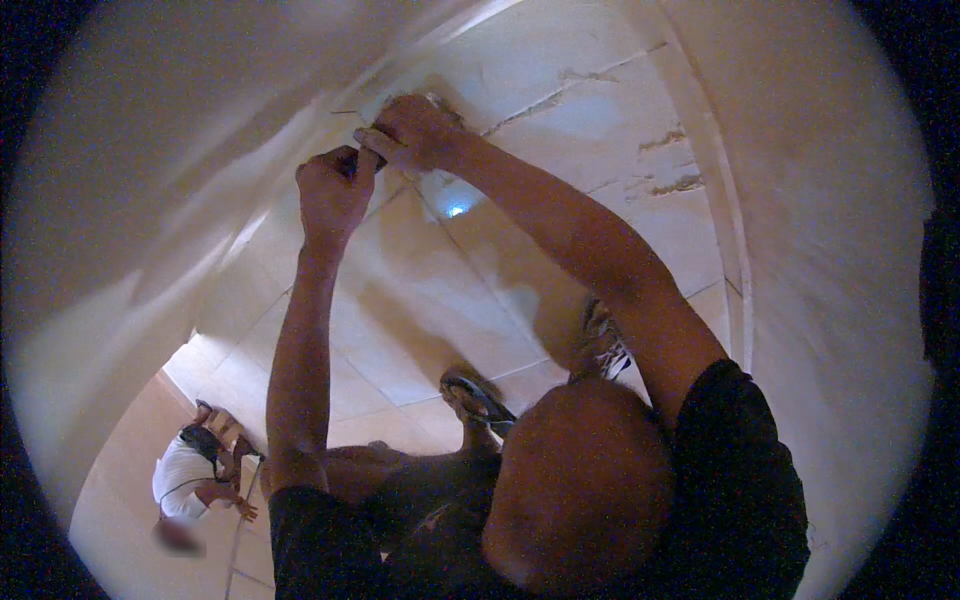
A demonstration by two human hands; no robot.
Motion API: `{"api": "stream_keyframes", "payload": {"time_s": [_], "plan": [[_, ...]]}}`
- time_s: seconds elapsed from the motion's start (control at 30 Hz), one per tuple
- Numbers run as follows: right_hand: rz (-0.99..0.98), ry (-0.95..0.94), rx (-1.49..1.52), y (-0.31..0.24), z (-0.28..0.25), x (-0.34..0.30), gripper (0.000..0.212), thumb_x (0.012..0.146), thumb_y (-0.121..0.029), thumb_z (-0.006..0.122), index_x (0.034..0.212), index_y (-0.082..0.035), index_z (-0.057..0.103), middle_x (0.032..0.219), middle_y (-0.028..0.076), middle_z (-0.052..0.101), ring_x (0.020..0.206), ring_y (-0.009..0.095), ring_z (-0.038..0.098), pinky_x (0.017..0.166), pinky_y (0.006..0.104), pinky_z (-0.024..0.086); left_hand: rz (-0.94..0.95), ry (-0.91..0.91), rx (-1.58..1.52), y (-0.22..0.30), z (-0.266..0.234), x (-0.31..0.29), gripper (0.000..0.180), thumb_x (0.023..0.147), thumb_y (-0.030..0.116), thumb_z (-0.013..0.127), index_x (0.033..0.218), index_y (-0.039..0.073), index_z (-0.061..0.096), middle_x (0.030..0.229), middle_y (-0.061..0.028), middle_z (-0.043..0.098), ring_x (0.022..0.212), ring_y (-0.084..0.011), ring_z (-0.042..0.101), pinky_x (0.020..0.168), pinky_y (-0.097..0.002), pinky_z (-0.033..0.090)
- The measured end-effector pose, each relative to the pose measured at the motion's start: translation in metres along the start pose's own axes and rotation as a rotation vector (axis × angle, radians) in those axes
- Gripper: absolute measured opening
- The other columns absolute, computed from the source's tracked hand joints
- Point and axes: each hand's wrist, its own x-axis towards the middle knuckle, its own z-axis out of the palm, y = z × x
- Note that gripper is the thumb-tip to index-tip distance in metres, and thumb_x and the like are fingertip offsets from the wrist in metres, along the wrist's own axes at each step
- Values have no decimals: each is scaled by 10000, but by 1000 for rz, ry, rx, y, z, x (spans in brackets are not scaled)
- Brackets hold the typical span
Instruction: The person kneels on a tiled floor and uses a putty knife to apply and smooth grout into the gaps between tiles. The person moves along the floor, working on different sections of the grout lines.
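Both of my arms reach forward to the wall on the left, and my hands meet close together at its side. My left hand (335, 195) is closed, thumb and fingers bent inward. Against it, my right hand (415, 132) is also closed, its fingertips touching or nearly touching the left ones. Something small and dark shows between the fingers; its kind is too dim to tell. A thin dark line, perhaps a wire, sticks out beside the right fingertips.
Pale walls (140, 190) curve around a tiled floor (400, 290) with rough mortar marks (675, 185). A bright light spot (457, 210) falls below my right forearm. My sandalled foot (472, 398) stands underneath. Another person in a white shirt (185, 475) is at the lower left.
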Motion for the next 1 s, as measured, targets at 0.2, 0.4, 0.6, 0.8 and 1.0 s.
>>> {"api": "stream_keyframes", "payload": {"time_s": [0.2, 0.4, 0.6, 0.8, 1.0], "plan": [[-258, 473, -147, 49, 0, -21, 498, 952, -458, 480, 705, -99, 721, 652, 158, 638, 708, 383, 636, 759, 482, 519, 98, 26, -71, 32, 21, 10, 411, 880, 353, 628, 669, 4, 677, 596, -162, 646, 502, -309, 615, 582, -395, 511], [-128, 260, 19, 17, -15, -30, 490, 952, -471, 468, 716, -136, 737, 679, 175, 640, 703, 383, 630, 705, 508, 506, 62, 11, 60, 42, -1, 1, 433, 886, 371, 635, 649, 9, 657, 585, -154, 638, 496, -303, 615, 582, -404, 511], [-80, 84, 110, -32, -12, -14, 505, 962, -496, 447, 737, -167, 758, 672, 160, 643, 704, 374, 636, 713, 514, 508, 55, 77, 121, -2, -15, -13, 441, 903, 360, 633, 653, -2, 658, 556, -139, 616, 470, -276, 587, 553, -402, 485], [-73, 194, -7, -17, -19, -18, 511, 959, -500, 446, 743, -161, 762, 679, 145, 660, 707, 363, 645, 753, 487, 524, -36, 17, 11, 19, -10, -6, 449, 904, 350, 634, 645, -16, 651, 524, -124, 585, 453, -227, 546, 531, -395, 454], [-28, 190, 1, 29, -38, -20, 500, 952, -488, 461, 741, -140, 752, 666, 153, 646, 719, 376, 642, 754, 494, 517, 143, 87, 38, 44, 15, 22, 443, 895, 368, 626, 681, -16, 680, 545, -150, 601, 450, -262, 524, 534, -395, 449]]}}
